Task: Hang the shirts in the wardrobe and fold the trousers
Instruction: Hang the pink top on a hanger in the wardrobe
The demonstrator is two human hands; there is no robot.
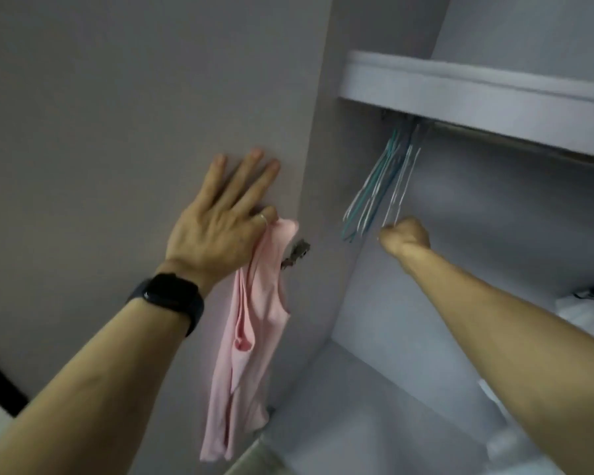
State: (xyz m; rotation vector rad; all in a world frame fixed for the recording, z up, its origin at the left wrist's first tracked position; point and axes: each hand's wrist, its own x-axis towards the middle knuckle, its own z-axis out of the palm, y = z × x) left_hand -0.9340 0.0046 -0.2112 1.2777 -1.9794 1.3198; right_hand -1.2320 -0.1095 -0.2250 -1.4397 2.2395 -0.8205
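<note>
**Left hand holds a pink top at the wardrobe door; right hand grips a hanger**

Left hand lies against the pale grey wardrobe door with three fingers straight and spread on the panel; its innermost finger, which wears a thin ring, is curled and pinches the top edge of the pale pink sleeveless cotton shirt; the shirt hangs straight down from that pinch, limp and lengthwise, its lower end level with the bottom edge of the door; a black smartwatch sits on the left wrist; a small metal hinge shows on the door edge just beside the shirt.

Right arm reaches into the open wardrobe compartment; the right hand is balled into a fist around the bottom of a thin white wire hanger, though blur hides the exact grip; this hanger belongs to a bunch of thin teal and white hangers, all slanting down to the left from the dark rail; the rail runs just beneath the thick pale grey shelf; the shirt and the hangers are apart, with the door edge between them.

Low at the right of the compartment lie pale folded items, too blurred to identify.
</note>
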